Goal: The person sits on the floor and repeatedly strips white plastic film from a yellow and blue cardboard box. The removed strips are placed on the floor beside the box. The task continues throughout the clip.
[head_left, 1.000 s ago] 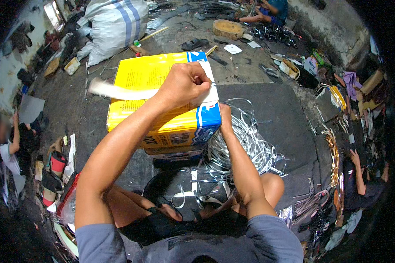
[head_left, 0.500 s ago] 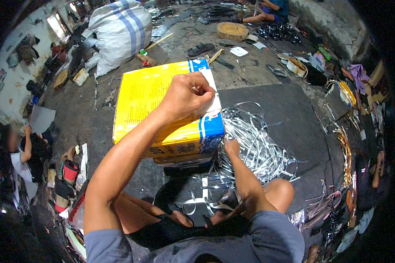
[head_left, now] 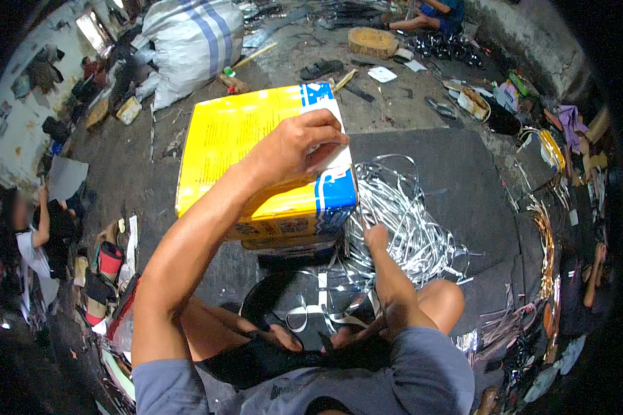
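A yellow cardboard box (head_left: 221,142) with a blue-and-white right end stands in front of me. My left hand (head_left: 310,142) rests over its top near the right edge, fingers pinched together; whatever is between them is too small to make out. Lower down, beside the box's right side, my right hand (head_left: 376,238) is closed at the edge of a tangled heap of shiny silver strips (head_left: 412,232). Its fingertips are partly lost against the strips, so what they grip cannot be told. A dark object under the box is mostly hidden.
A dark mat (head_left: 457,180) lies under the heap. White strips (head_left: 322,304) curl by my feet. A stuffed white sack (head_left: 187,55) stands far left, a round wood block (head_left: 372,43) far ahead. Copper-coloured strips (head_left: 547,242) lie right. Other people sit at left and far right.
My right hand has drawn slightly right and toward me, away from the box's corner. My left hand has shifted a little right along the box top, still pinched.
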The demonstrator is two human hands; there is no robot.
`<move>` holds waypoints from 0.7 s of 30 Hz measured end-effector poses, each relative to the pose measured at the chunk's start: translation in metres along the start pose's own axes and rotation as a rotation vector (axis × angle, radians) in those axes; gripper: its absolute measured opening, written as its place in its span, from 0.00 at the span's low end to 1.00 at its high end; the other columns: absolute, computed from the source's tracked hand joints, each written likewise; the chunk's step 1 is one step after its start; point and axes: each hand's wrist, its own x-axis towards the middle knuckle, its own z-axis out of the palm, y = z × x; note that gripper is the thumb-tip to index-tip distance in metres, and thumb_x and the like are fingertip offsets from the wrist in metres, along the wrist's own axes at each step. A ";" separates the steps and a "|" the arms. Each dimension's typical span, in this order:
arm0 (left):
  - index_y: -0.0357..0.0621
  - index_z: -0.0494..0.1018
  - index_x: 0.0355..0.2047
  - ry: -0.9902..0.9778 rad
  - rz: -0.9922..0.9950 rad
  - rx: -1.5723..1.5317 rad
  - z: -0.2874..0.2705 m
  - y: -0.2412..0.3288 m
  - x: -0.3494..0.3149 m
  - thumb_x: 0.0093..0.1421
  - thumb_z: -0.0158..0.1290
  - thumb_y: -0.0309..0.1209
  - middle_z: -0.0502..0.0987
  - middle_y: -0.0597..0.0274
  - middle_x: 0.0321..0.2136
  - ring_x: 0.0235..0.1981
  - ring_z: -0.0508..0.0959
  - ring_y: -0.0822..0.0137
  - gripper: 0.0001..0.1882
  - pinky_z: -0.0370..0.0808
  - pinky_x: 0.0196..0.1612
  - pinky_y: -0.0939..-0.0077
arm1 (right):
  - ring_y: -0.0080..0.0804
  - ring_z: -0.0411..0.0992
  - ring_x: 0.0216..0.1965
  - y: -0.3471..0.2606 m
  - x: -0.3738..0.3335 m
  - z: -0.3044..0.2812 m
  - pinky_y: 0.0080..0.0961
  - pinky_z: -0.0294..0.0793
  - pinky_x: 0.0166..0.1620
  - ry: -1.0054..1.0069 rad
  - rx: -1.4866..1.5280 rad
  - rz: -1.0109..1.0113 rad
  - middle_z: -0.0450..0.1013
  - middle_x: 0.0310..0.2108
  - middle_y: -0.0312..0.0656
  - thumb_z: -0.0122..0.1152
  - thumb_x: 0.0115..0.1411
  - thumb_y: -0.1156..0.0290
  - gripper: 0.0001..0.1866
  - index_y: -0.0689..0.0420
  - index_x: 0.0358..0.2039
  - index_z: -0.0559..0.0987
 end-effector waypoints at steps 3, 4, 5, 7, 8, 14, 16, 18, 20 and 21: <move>0.40 0.82 0.37 -0.019 -0.006 0.049 0.001 -0.001 -0.005 0.57 0.62 0.20 0.79 0.57 0.34 0.34 0.82 0.61 0.07 0.80 0.35 0.71 | 0.62 0.78 0.45 0.015 0.009 0.010 0.48 0.78 0.49 0.036 -0.122 -0.057 0.78 0.39 0.69 0.48 0.53 0.19 0.57 0.76 0.37 0.82; 0.40 0.82 0.38 -0.040 -0.043 0.051 0.001 -0.001 -0.006 0.57 0.62 0.21 0.80 0.56 0.35 0.34 0.82 0.60 0.08 0.80 0.37 0.70 | 0.61 0.78 0.45 0.020 0.010 0.011 0.47 0.77 0.51 0.051 -0.167 -0.186 0.78 0.40 0.66 0.43 0.56 0.20 0.57 0.76 0.38 0.82; 0.41 0.82 0.38 -0.039 -0.020 0.063 0.001 -0.002 -0.006 0.56 0.62 0.21 0.80 0.56 0.35 0.34 0.82 0.60 0.08 0.80 0.37 0.70 | 0.59 0.78 0.44 0.021 0.012 0.013 0.49 0.77 0.50 0.071 -0.301 -0.241 0.77 0.41 0.66 0.58 0.53 0.64 0.16 0.66 0.30 0.83; 0.42 0.82 0.39 -0.034 0.039 0.093 0.001 -0.002 -0.006 0.56 0.61 0.22 0.80 0.57 0.37 0.35 0.82 0.59 0.09 0.80 0.38 0.69 | 0.58 0.79 0.45 0.027 0.015 0.010 0.47 0.79 0.48 0.023 -0.155 -0.151 0.77 0.42 0.66 0.58 0.54 0.65 0.16 0.66 0.31 0.84; 0.42 0.83 0.39 -0.028 0.080 0.115 0.000 -0.001 -0.006 0.56 0.61 0.23 0.80 0.57 0.37 0.36 0.82 0.58 0.09 0.80 0.38 0.69 | 0.59 0.79 0.46 0.032 0.013 0.007 0.47 0.79 0.49 0.001 -0.260 -0.188 0.78 0.42 0.65 0.57 0.56 0.65 0.17 0.67 0.36 0.83; 0.41 0.81 0.46 -0.143 0.090 0.307 -0.008 0.012 -0.001 0.61 0.57 0.39 0.78 0.53 0.47 0.50 0.74 0.52 0.18 0.74 0.54 0.60 | 0.51 0.78 0.36 0.077 0.033 -0.001 0.41 0.76 0.41 0.061 0.240 0.251 0.77 0.33 0.59 0.53 0.60 0.66 0.15 0.64 0.38 0.81; 0.42 0.81 0.45 -0.112 0.152 0.438 -0.009 0.024 0.000 0.61 0.57 0.40 0.78 0.54 0.48 0.50 0.74 0.52 0.18 0.73 0.54 0.60 | 0.45 0.76 0.28 0.094 0.050 0.004 0.38 0.75 0.30 -0.060 0.595 0.393 0.75 0.26 0.53 0.52 0.62 0.66 0.13 0.63 0.34 0.79; 0.43 0.81 0.45 -0.051 0.250 0.601 -0.004 0.040 0.000 0.61 0.57 0.43 0.78 0.54 0.49 0.52 0.74 0.51 0.19 0.73 0.55 0.60 | 0.38 0.70 0.20 0.096 0.075 0.005 0.34 0.70 0.18 -0.173 0.965 0.630 0.69 0.21 0.47 0.50 0.65 0.66 0.12 0.60 0.31 0.75; 0.50 0.82 0.43 0.149 0.452 0.598 0.010 0.059 -0.013 0.51 0.61 0.28 0.80 0.60 0.40 0.38 0.81 0.59 0.16 0.80 0.38 0.69 | 0.37 0.70 0.20 0.079 0.103 -0.008 0.31 0.73 0.18 -0.030 1.501 0.763 0.69 0.25 0.48 0.46 0.68 0.63 0.13 0.60 0.36 0.72; 0.50 0.81 0.41 0.120 0.350 0.479 0.027 0.076 -0.030 0.50 0.61 0.29 0.79 0.60 0.40 0.37 0.81 0.59 0.16 0.80 0.38 0.68 | 0.40 0.72 0.26 0.068 0.112 -0.022 0.34 0.77 0.25 -0.027 1.754 0.743 0.70 0.30 0.51 0.43 0.70 0.59 0.17 0.63 0.43 0.68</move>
